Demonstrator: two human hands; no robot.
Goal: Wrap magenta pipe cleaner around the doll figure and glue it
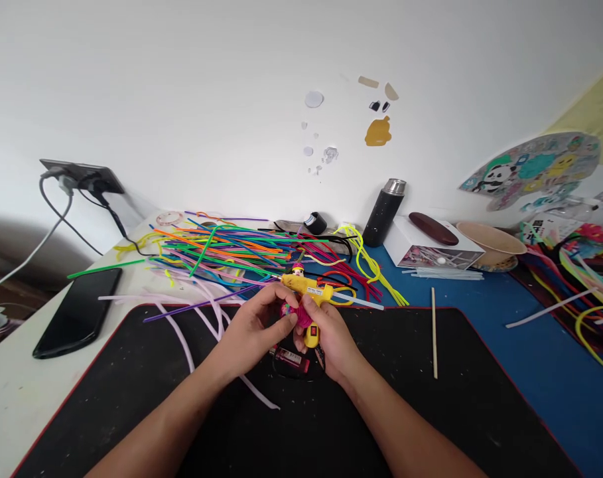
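Note:
Both hands meet over the black mat (pixel 385 392), around a small magenta piece (pixel 301 317) with multicoloured bits at its left end. My left hand (pixel 261 322) pinches its left side between thumb and fingers. Closed on its right side is my right hand (pixel 334 332). The fingers hide part of the piece, so its exact kind is unclear. Just beyond the hands lies a yellow glue gun (pixel 301 287), a glue stick (pixel 361 301) poking out to the right. Below the fingers, a dark red lighter (pixel 291 359) rests on the mat.
Coloured pipe cleaners (pixel 231 249) are heaped behind the mat. A phone (pixel 77 315) lies left, a thin wooden stick (pixel 434 332) right. Toward the wall stand a black thermos (pixel 385 212), a white box (pixel 405 249) and a beige bowl (pixel 493 240).

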